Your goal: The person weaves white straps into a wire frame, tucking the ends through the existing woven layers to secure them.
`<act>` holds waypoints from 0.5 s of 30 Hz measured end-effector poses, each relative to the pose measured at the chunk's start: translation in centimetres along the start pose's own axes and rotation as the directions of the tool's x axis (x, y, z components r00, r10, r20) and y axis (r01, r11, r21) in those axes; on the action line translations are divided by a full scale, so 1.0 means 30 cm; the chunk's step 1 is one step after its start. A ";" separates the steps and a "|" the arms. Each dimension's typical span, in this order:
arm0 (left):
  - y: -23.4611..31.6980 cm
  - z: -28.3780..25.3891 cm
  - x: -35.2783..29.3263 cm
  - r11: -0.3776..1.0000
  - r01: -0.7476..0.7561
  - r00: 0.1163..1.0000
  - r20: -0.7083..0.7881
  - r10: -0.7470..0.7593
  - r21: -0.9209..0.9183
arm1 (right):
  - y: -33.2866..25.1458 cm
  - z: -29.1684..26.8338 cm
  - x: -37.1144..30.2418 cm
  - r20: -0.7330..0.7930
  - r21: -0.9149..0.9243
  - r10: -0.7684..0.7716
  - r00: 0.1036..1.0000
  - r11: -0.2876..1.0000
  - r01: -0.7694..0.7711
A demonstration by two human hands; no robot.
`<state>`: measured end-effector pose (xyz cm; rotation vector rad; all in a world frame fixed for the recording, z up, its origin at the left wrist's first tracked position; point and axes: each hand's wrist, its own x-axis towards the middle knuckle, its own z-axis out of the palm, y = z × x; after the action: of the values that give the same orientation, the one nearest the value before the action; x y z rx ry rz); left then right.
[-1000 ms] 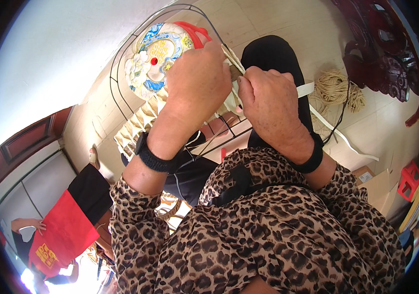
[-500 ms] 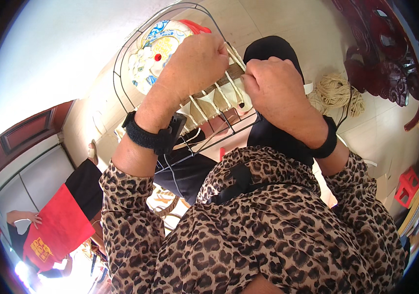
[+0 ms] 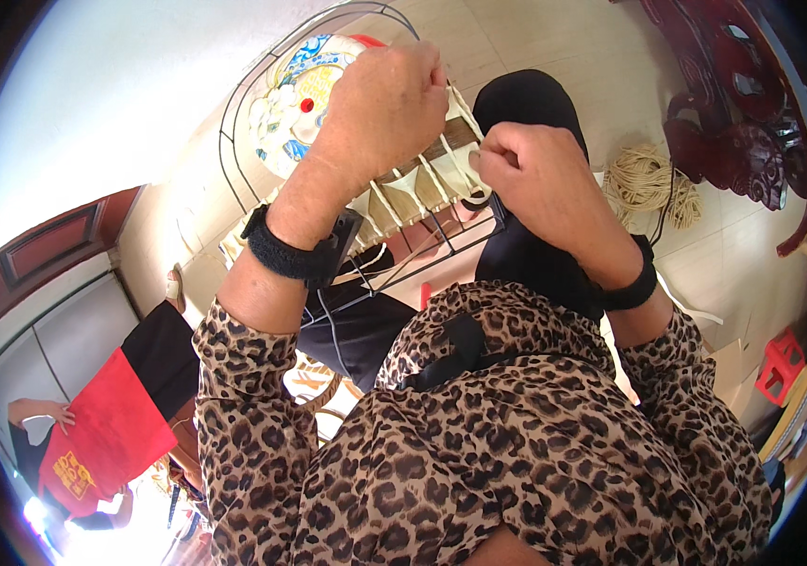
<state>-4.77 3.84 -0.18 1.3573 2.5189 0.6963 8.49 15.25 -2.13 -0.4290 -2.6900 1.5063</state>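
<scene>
A black wire frame [image 3: 467, 236], curved like a basket, stands before my lap. Cream cord [image 3: 433, 179] is wrapped over a brown slat along it at several places. My left hand [image 3: 386, 104] is closed above the slat, knuckles up; cord leads from its curled fingers, whose tips are hidden. Lower and to the right, my right hand [image 3: 537, 179] is closed in a pinch at the cord near the frame's right end. What lies between those fingertips is mostly hidden. Both wrists wear black bands.
A round, flower-patterned piece [image 3: 281, 123] lies behind the frame. Loosely coiled cord [image 3: 650, 184] rests on the floor at right, near carved dark wooden furniture [image 3: 752, 160]. A red plastic stool [image 3: 781, 366] is farther right. At left, another person wears red cloth [image 3: 120, 424].
My right hand has drawn slightly toward me and turned a little. My left hand has lifted slightly, with its fingertips blurred. The frame has shifted slightly.
</scene>
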 end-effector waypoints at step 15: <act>0.029 -0.028 -0.056 0.981 0.181 0.981 -0.055 -0.184 -0.065 | 0.011 -0.041 0.187 -0.006 -0.019 -0.183 0.983 0.983 0.182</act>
<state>-3.50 2.60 0.89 1.0838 2.6052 0.7789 3.36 17.86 -2.35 -0.1816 -2.6547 1.4286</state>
